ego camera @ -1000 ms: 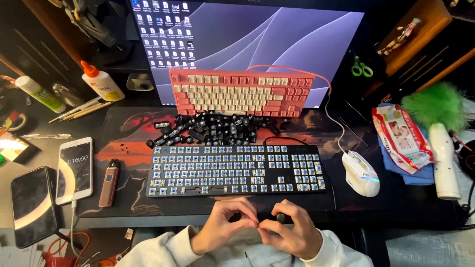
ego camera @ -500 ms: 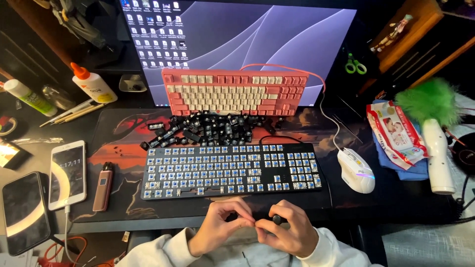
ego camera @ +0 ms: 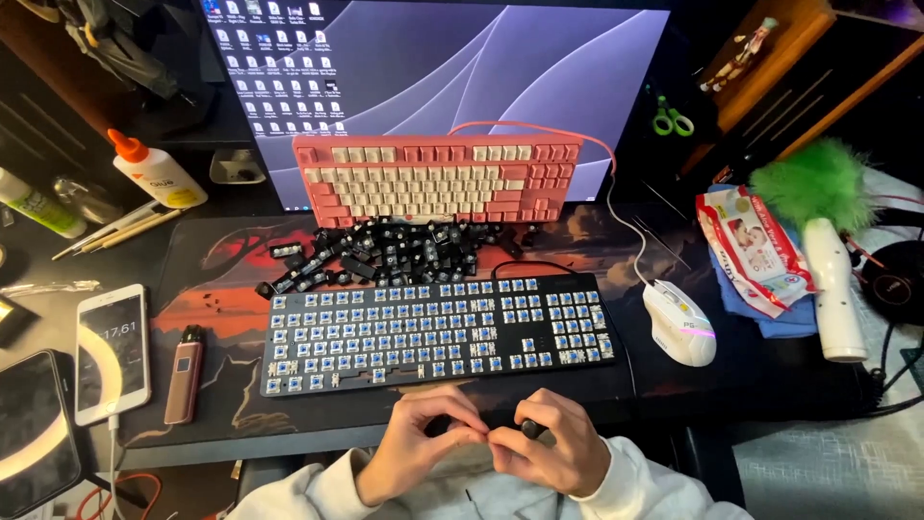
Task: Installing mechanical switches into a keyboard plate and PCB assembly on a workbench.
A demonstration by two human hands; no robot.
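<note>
Head view of my desk. Much of what my hands do is hidden: my left hand [ego camera: 416,445] and my right hand [ego camera: 549,451] meet fingertip to fingertip just below the desk edge, and the small black piece [ego camera: 530,427] pinched in my right fingers shows only as a dark rounded end, too small for me to say whether it is a keycap or a tool. My left fingers are curled and pressed to the right fingertips; I cannot tell whether they grip the piece as well. The black keyboard [ego camera: 438,332] lies just beyond my hands with every cap removed, its blue switch stems exposed in rows on a dark plate. The loose black keycaps [ego camera: 385,255] lie heaped between it and the pink keyboard [ego camera: 438,178], which leans against the monitor [ego camera: 433,67]; the top of that screen is cut off. No container holds the caps; they rest on the printed desk mat [ego camera: 217,279]. At left lie a white phone [ego camera: 112,351] and a glue bottle [ego camera: 154,173]; at right a white mouse [ego camera: 679,323] and a packet of wipes [ego camera: 756,250].
</note>
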